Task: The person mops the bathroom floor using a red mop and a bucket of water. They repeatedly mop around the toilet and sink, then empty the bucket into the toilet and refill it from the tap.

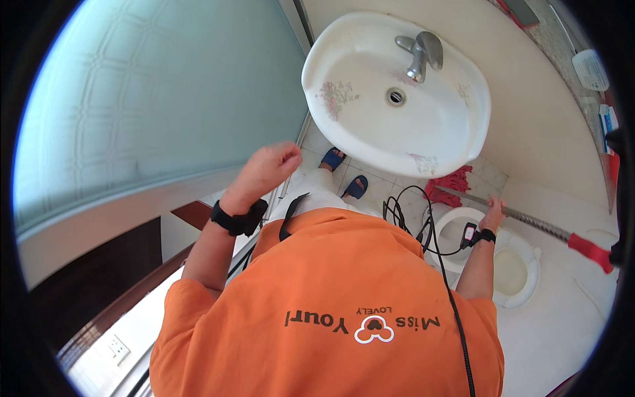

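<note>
My right hand (492,215) is closed round the patterned metal pole of a mop (539,225). The pole slants from a red grip at the far right down to the mop's pinkish-red cloth head, on the tiles beside the sink. My left hand (270,171) is raised in front of the frosted glass panel, its fingers curled into a loose fist. I see nothing in it, though the palm is hidden. Each wrist wears a black strap; a small device with a black cable sits by the right one.
Ahead is a white sink (370,132) with a chrome faucet (422,54). A frosted glass panel (172,86) fills the left. A white toilet (531,281) stands below my right arm. Black cable (430,228) loops beside my orange shirt. Small items lie on the ledge (552,40) at upper right.
</note>
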Tool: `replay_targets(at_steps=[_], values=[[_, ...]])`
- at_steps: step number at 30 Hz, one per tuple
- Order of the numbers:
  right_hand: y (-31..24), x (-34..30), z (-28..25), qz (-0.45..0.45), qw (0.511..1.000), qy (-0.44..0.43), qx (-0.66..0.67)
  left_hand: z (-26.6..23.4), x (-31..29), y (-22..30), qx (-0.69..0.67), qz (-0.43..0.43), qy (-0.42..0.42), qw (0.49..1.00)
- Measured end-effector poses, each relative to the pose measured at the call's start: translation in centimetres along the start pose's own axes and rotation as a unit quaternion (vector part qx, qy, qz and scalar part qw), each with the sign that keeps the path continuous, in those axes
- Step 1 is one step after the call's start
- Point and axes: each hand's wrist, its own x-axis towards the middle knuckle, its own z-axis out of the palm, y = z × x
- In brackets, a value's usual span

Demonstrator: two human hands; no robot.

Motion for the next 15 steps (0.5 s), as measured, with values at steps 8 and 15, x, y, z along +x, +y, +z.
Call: replay_targets(at_steps=[8,15], values=[[-0.8,-1.0,5.1,-0.023,0.982,-0.183,-0.032,-2.0,-3.6,12.4,-0.047,0.112,0.053,0.991],[3.8,-6.3,8.8,-0.031,0.932,-0.337,-0.131,-1.9,-5.1,19.2,-0.242,0.343,0.027,0.907]])
